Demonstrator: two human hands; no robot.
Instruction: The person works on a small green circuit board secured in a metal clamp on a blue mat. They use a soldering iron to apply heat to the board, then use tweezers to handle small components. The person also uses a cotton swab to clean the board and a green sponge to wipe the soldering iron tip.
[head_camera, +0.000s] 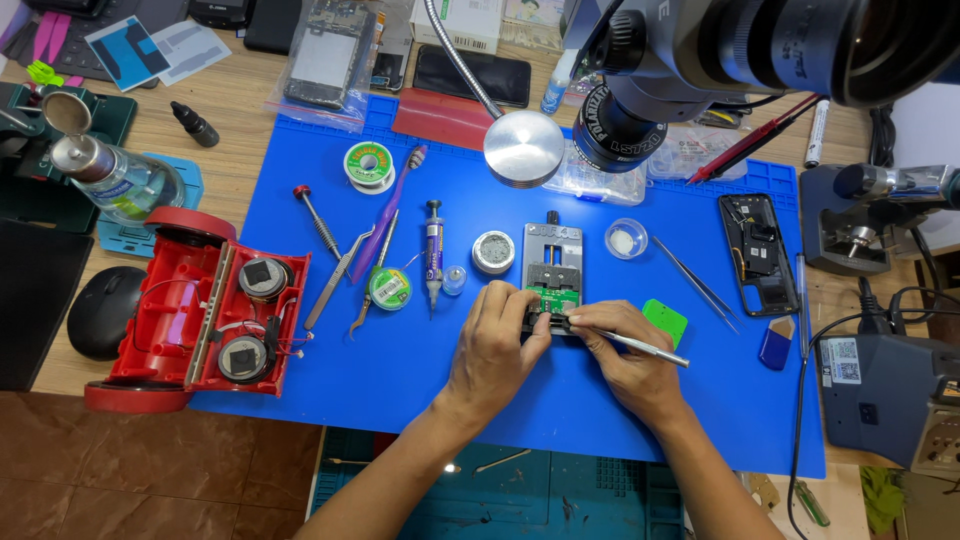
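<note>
Green circuit board (553, 297) sits clamped in a small metal holder (552, 262) near the middle of the blue work mat (420, 380), under the lens of a microscope (640, 90) and beside a round lamp head (523, 148). The left hand (495, 345) rests on the mat with its fingers curled against the holder's left side, steadying it; its grip is pressed onto the holder's edge rather than lifting anything. The right hand (625, 355) pinches a slim metal tool (640, 345), held like a pen, with the tip brought in at the board's lower right edge; whether the tip touches the board cannot be told at this size. The step in hand looks like fine work on the board itself, probing or picking at a part. The next move seems to call for a very steady tip and a firm left hand, since the board is small and a slip could scrape it. Around it lie tweezers (695, 280), a syringe of paste (433, 250), solder wire reels (369, 163), a small round tin (493, 252), an opened phone (757, 250) and a red opened speaker (205, 305) on the counter's left side.
</note>
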